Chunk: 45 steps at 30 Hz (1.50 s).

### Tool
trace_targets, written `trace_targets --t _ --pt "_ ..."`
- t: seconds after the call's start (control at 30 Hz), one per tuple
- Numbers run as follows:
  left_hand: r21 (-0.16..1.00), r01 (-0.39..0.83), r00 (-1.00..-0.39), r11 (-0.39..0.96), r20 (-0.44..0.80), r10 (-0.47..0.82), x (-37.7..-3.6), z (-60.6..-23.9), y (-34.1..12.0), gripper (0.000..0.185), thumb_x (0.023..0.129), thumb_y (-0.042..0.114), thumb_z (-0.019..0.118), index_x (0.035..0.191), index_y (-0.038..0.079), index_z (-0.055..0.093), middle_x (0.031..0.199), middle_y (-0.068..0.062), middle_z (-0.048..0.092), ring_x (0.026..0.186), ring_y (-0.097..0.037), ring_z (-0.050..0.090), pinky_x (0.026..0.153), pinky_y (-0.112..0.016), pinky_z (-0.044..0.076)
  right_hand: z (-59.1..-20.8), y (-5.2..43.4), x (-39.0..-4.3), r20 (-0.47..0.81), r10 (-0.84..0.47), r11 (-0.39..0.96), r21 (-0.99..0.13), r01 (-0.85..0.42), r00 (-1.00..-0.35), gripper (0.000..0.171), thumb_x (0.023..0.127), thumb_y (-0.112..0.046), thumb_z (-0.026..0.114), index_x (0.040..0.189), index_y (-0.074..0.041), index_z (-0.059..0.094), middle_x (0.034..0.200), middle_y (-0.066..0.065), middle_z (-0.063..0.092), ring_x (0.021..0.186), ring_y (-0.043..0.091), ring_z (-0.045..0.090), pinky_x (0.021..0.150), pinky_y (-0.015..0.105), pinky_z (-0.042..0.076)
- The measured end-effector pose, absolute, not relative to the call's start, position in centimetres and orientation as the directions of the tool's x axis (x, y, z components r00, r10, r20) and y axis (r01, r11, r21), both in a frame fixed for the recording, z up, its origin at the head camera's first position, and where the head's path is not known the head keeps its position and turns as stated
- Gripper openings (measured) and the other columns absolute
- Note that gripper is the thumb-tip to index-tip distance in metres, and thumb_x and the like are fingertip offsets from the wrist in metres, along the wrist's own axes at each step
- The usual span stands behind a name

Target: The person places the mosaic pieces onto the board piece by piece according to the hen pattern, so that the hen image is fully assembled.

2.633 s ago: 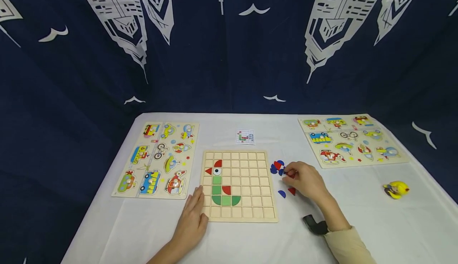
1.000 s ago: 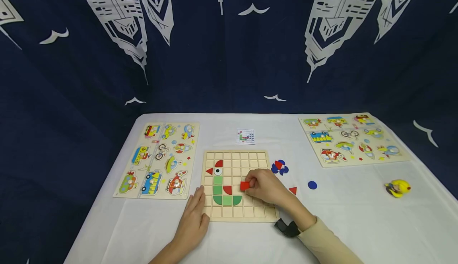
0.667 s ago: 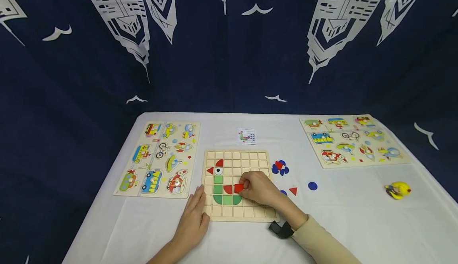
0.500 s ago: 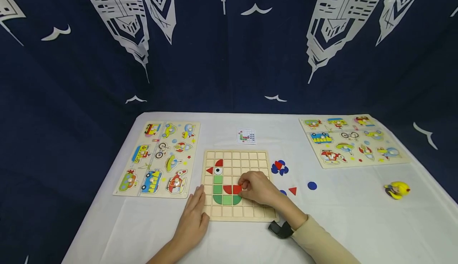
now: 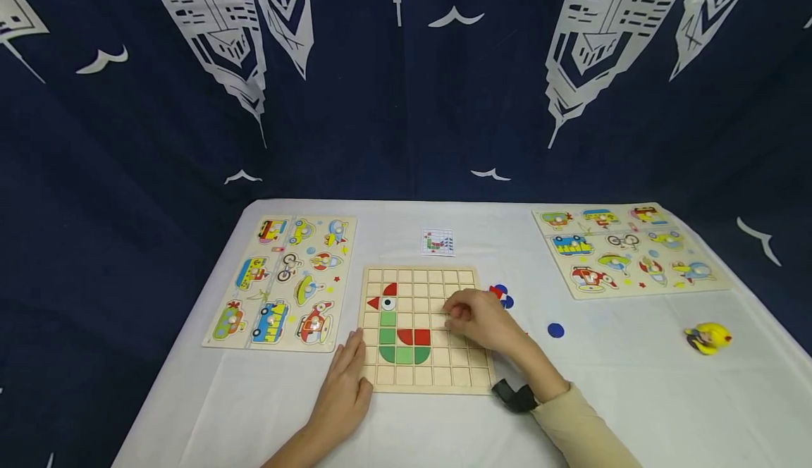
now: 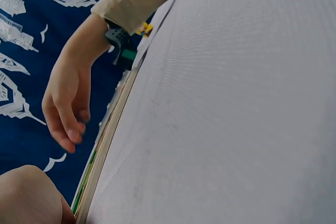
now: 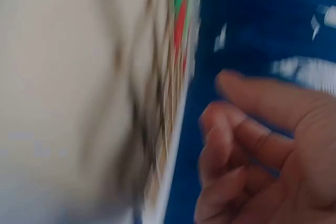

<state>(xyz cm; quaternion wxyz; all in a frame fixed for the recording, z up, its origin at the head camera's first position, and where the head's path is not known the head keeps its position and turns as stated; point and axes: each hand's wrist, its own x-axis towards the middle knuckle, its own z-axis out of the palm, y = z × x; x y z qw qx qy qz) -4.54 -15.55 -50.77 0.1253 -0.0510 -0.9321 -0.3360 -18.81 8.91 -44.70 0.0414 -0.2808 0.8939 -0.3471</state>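
We note the left hand (image 5: 345,382) flat, fingers straight, steadying the board (image 5: 466,375); the right hand (image 5: 482,320) hovers above it, loosely curled, holding nothing.

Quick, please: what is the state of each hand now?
Left hand: open, resting flat on the wooden grid puzzle board.
Right hand: open, loosely curled, holding nothing.

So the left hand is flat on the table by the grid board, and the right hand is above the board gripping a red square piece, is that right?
Not quite. The right hand holds nothing; its fingers hang loosely curled, as the left wrist view shows. The red square piece already sits in the grid board. The left hand does lie flat beside it.
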Motion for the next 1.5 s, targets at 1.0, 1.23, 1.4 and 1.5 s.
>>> trace_targets --t 1.0,1.23,1.4,1.5 --pt "0.599 0.186 -0.959 0.778 0.282 0.012 -4.6 -50.9 -15.5 0.053 0.081 -0.005 0.055 0.132 -0.02 0.047 0.153 -0.023 0.037 0.144 -0.038 0.033 0.12 -0.046 0.019 -46.3 15.0 -23.4 0.043 -0.231 0.845 -0.485 -0.223 -0.972 0.02 0.081 -0.014 0.073 0.1 -0.009 0.071 0.08 0.003 0.061 0.072 0.018 0.053 0.059 0.027 0.038" --pt "0.605 0.178 -0.962 0.776 0.272 0.009 -4.5 -50.8 -15.5 0.054 0.081 -0.004 0.055 0.133 -0.019 0.047 0.153 -0.022 0.038 0.144 -0.037 0.033 0.121 -0.044 0.018 -46.7 15.0 -23.4 0.067 -0.265 0.835 -0.484 -0.263 -0.962 0.022 0.08 -0.015 0.076 0.101 -0.011 0.073 0.083 0.004 0.062 0.072 0.018 0.053 0.059 0.028 0.038" --pt "0.599 0.182 -0.96 0.78 0.279 0.01 -4.5 -50.8 -15.5 0.053 0.081 -0.004 0.055 0.132 -0.02 0.048 0.153 -0.023 0.038 0.143 -0.038 0.034 0.118 -0.051 0.023 -46.7 14.9 -23.4 0.075 -0.273 0.832 -0.482 -0.275 -0.959 0.021 0.08 -0.014 0.075 0.101 -0.012 0.073 0.083 0.004 0.061 0.073 0.018 0.053 0.06 0.028 0.038" --pt "0.597 0.19 -0.957 0.78 0.289 0.012 -4.6 -50.9 -15.5 0.052 0.082 -0.004 0.055 0.131 -0.02 0.048 0.153 -0.023 0.038 0.143 -0.039 0.033 0.12 -0.047 0.019 -46.8 14.9 -23.5 0.077 -0.284 0.836 -0.468 -0.286 -0.956 0.021 0.081 -0.013 0.074 0.102 -0.012 0.073 0.083 0.004 0.061 0.073 0.018 0.052 0.06 0.029 0.038"
